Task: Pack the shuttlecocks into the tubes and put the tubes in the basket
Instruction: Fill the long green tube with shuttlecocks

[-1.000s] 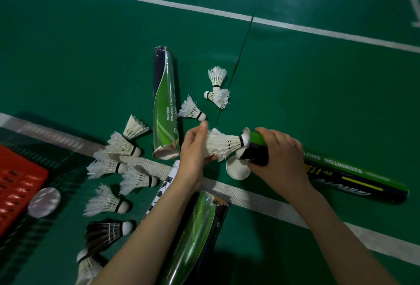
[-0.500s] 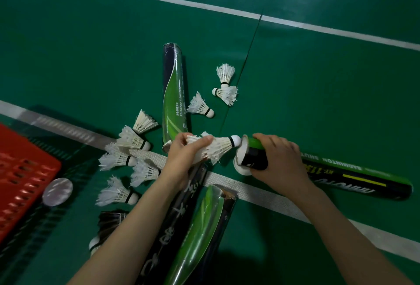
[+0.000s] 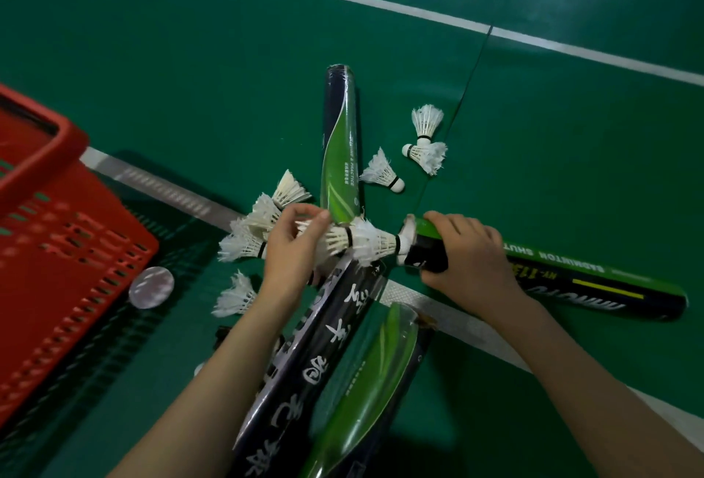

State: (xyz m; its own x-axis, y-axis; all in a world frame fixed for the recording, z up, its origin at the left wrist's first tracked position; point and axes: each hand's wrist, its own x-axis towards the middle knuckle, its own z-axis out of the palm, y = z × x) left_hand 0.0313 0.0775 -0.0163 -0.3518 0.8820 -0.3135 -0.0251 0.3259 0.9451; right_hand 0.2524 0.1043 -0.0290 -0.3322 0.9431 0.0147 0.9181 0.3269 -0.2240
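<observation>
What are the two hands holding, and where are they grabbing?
The left hand holds nested shuttlecocks by the feathered end. The right hand grips the green tube near its open mouth.

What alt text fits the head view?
Left hand feeds nested shuttlecocks toward the mouth of a green tube held by the right hand; loose shuttlecocks, three other tubes and a red basket lie around.

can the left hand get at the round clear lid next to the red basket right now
Probably not at once. The path to the lid looks open, bare floor left of the forearm, but the left hand is closed on nested shuttlecocks aimed at the tube held by the right hand.
</observation>
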